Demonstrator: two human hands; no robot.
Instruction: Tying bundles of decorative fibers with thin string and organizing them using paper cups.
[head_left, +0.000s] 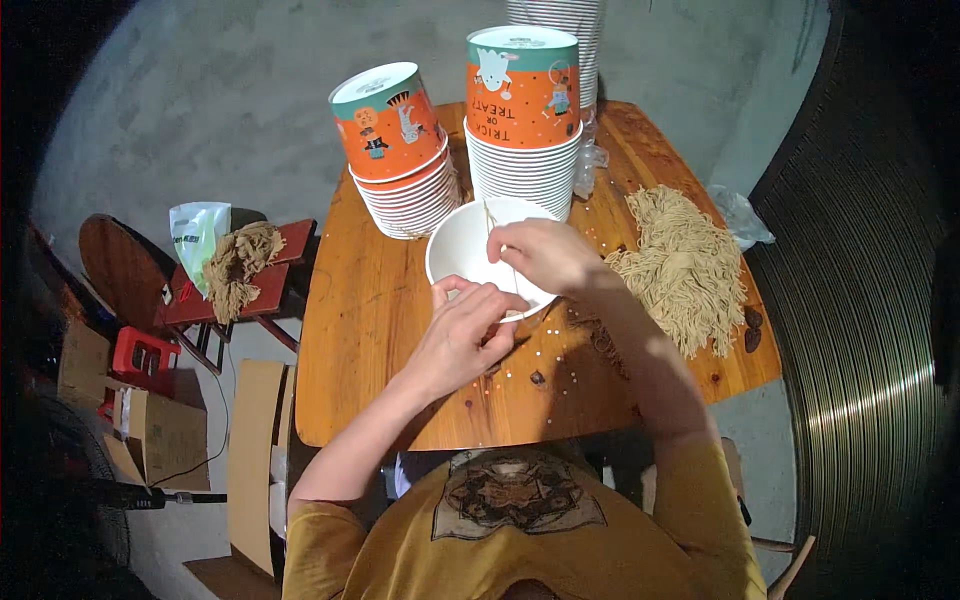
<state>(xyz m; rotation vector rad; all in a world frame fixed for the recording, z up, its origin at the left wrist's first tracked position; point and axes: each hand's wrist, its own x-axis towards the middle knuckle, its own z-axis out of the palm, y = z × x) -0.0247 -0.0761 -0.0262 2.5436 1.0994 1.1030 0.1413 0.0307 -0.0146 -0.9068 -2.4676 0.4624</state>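
Note:
A white paper bucket (455,240) tilts on the table with its mouth turned toward me. A thin tan cord (489,214) runs across the mouth from the far rim. My left hand (468,325) is closed on the near rim, its fingers curled over the edge. My right hand (545,255) is over the mouth, its fingertips pinched on the cord. The cord's lower end is partly hidden by my hands. To the right of my right hand lies a thick bundle of tan cords (685,265).
Behind the bucket stand two upside-down stacks of orange and green paper buckets, a left stack (400,150) and a right stack (522,150). Small white dots litter the wooden table (350,330). A dark red stool (285,255) holds more tan cord (240,262). Cardboard boxes (170,435) stand lower left.

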